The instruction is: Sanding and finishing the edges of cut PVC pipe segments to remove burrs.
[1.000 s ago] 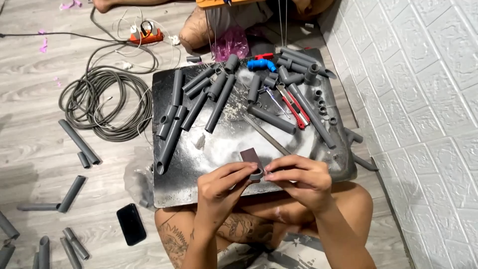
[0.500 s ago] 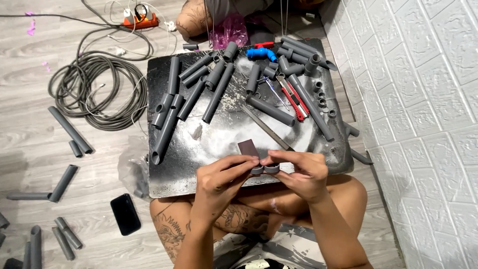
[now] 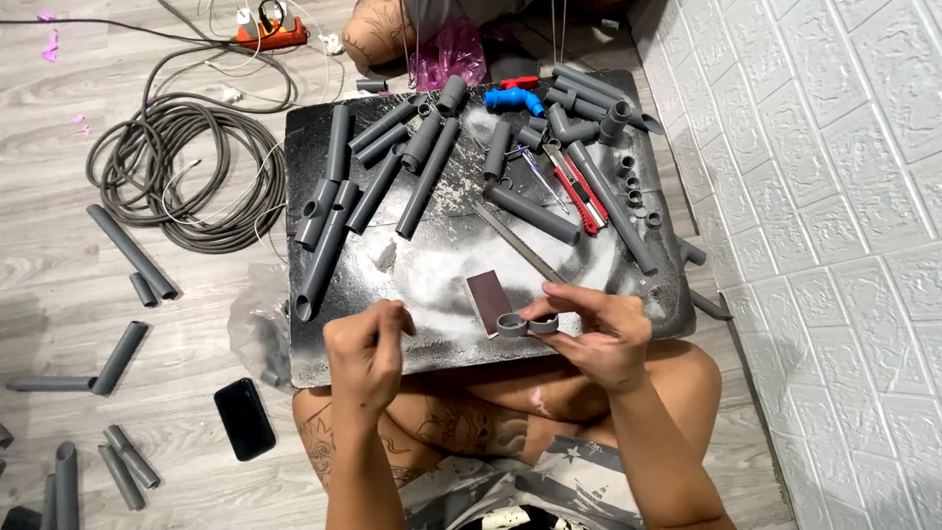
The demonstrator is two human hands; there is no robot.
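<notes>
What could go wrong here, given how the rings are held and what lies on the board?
1. The right hand pinches two short grey rings with fingertips only, past the board edge; they might slip into the lap.
2. The left hand is off the rings, so nothing backs up that grip.
3. The red cutter and metal file lie among loose pipes; a reach there could nick a finger.
</notes>
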